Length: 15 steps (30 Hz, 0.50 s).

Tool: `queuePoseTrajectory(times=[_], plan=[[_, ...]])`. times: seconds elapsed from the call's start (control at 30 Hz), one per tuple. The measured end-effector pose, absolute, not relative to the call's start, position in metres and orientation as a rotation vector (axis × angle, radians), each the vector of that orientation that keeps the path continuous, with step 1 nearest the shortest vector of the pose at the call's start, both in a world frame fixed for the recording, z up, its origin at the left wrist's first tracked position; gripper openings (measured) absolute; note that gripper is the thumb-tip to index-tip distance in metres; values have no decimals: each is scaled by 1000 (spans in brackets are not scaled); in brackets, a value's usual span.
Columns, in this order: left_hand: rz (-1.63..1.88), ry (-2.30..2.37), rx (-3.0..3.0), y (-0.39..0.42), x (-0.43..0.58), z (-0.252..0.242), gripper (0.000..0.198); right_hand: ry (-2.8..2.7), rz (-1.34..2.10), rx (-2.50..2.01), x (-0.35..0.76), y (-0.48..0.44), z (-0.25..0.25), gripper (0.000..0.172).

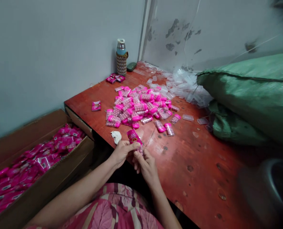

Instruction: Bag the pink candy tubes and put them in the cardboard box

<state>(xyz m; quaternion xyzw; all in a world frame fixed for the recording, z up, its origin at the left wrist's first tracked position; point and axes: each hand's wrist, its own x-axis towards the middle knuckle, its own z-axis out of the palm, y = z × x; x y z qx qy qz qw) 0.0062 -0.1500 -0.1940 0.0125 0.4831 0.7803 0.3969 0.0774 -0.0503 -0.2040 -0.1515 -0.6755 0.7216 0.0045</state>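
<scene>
Close to the table's front edge, my two hands meet on one small item. My left hand (123, 152) pinches a magenta printed label sleeve (133, 136), its thumb lying across the lower part. From below, my right hand (148, 165) grips a small clear container of pink balls (140, 150), whose end meets the sleeve; how far one sits inside the other is hidden by my fingers. A crumpled white scrap (116, 136) lies just left of the sleeve. Beyond my hands rises a pile of clear containers with pink caps (140, 106), filled with pink balls.
A cardboard box (81, 152) at the left holds many magenta packets (43, 160). One flat stack of labels (96, 106) lies at the table's left, more labels (115, 78) near a flask (121, 60). Empty clear containers (189, 92) and green sacks (248, 98) occupy the right.
</scene>
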Motion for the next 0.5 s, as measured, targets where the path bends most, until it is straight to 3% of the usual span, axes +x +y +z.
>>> queuePoseTrajectory(times=[0.13, 0.5], plan=[[1889, 1217, 91, -157, 6, -196, 28, -1874, 2550, -425, 76, -55, -205, 25], [2056, 1221, -56, -158, 17, -193, 22, -1555, 2675, -512, 81, -51, -207, 22]])
